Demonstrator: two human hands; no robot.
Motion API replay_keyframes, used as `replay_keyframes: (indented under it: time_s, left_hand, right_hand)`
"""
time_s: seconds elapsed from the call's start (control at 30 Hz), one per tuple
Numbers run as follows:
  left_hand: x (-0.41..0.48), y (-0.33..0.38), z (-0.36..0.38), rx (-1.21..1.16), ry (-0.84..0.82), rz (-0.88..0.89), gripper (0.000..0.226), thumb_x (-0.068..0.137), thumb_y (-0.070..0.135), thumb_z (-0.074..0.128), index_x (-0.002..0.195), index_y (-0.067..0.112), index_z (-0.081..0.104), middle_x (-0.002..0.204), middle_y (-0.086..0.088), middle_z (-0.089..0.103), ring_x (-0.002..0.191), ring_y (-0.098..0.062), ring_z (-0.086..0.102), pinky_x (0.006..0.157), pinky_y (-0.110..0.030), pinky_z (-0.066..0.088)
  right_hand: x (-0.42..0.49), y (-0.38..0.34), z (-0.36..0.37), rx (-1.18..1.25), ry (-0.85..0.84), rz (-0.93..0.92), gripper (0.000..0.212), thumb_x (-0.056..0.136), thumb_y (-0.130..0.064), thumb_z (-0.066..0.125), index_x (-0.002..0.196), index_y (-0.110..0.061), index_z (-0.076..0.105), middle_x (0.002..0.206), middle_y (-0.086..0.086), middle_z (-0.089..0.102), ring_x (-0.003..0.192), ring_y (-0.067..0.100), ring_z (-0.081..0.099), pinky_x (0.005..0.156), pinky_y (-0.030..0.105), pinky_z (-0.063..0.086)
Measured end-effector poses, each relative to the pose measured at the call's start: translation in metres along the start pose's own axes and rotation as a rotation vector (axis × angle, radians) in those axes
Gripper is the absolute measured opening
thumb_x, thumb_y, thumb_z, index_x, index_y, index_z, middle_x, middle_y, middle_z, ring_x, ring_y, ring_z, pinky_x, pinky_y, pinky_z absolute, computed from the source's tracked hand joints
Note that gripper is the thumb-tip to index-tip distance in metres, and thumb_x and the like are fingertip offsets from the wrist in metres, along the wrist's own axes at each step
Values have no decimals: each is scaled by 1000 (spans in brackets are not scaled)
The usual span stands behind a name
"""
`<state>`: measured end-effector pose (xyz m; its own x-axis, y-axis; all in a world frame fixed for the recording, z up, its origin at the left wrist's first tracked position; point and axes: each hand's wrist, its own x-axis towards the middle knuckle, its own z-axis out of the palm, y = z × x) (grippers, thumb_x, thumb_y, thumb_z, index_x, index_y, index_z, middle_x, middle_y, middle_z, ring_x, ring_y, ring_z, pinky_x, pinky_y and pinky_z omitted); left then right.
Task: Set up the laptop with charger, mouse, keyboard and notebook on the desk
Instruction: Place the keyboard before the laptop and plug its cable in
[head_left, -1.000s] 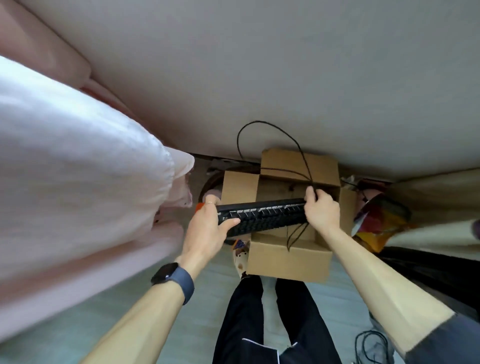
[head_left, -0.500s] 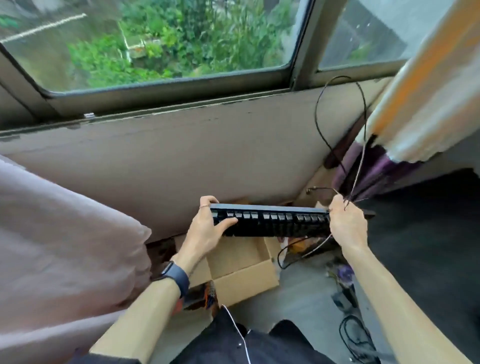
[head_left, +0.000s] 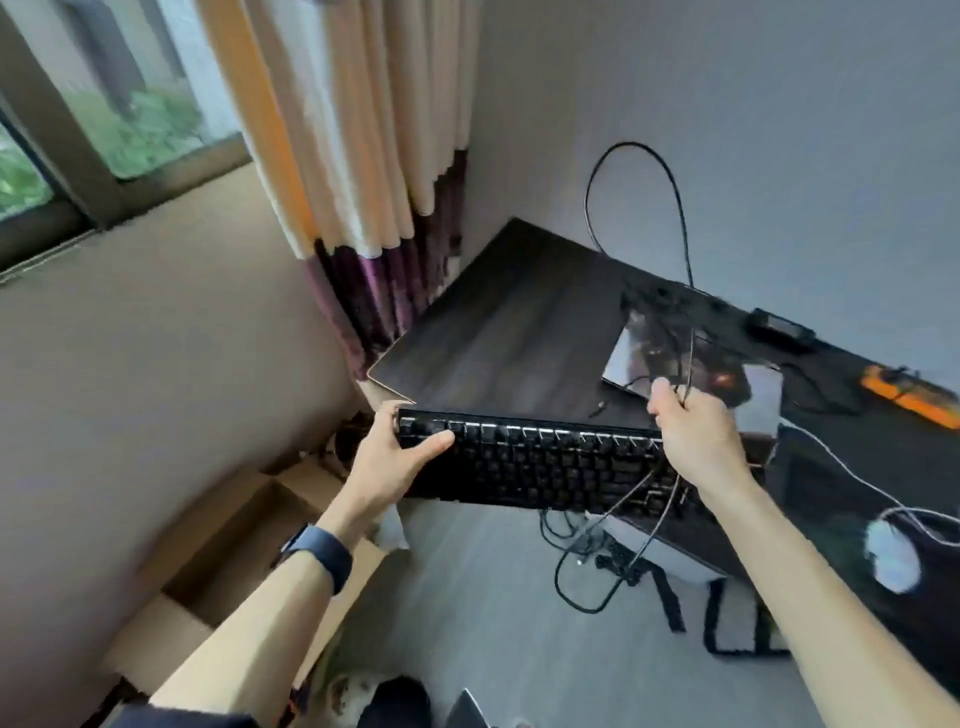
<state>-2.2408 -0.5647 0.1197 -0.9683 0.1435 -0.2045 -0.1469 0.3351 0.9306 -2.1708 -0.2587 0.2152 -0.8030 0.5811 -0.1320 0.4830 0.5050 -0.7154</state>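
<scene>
A black keyboard (head_left: 535, 465) hangs in the air at the near-left corner of the dark desk (head_left: 498, 322). My left hand (head_left: 397, 457) grips its left end. My right hand (head_left: 696, 436) holds its right end together with its black cable (head_left: 680, 208), which loops up high and also dangles below. A closed laptop (head_left: 691, 358) with a picture on its lid lies on the desk beyond my right hand. A black charger brick (head_left: 779, 327) sits behind it. A white mouse (head_left: 891, 556) with a white cord rests on the desk at the right.
An open cardboard box (head_left: 218, 545) stands on the floor at the lower left under the window. A curtain (head_left: 353, 156) hangs by the desk's left end. Loose black cables (head_left: 587, 566) lie on the floor below the desk. An orange object (head_left: 909, 395) lies at the far right.
The keyboard has come up out of the box and swung right toward the desk, held in both hands. My view has turned from the box and window to the desk.
</scene>
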Motion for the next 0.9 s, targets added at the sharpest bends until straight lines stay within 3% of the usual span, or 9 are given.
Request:
replay_keyframes:
  time_s: [0.17,0.3,0.5,0.67,0.9]
  left_hand:
    - [-24,0,115,54,-195,-23,56,69,52,83,111,29,53,108,11,68,103,-9,65,99,-38,51]
    - [-24,-1,174,103,-286,-22,63,59,62,82,105,27,57,105,7,71,101,-10,67,98,-41,52]
    - [-14,19,243,261,-387,25,50,75,45,82,107,22,52,103,7,67,97,-13,65,82,-26,47]
    - [24,19,272,356,-461,35,58,74,49,81,115,22,52,106,6,66,100,-15,64,89,-32,50]
    - [101,16,293,441,-494,-51,52,76,42,82,113,21,51,102,4,67,99,-16,64,83,-28,47]
  right_hand:
    - [-7,101,-82,87,47,150,34,101,-42,45,81,-22,63,74,0,61,65,17,52,66,34,38]
    - [-9,161,-118,170,114,276,34,101,-42,48,76,-23,62,67,-6,54,56,14,44,54,30,32]
    - [-11,226,-139,189,164,415,32,99,-39,46,79,-22,63,64,-6,54,58,17,47,64,32,39]
    - [10,254,-131,182,157,475,33,99,-41,45,80,-23,66,74,0,62,71,22,56,69,33,41]
    - [73,259,-99,245,115,503,36,101,-42,46,86,-18,68,83,1,65,77,18,59,73,33,41]
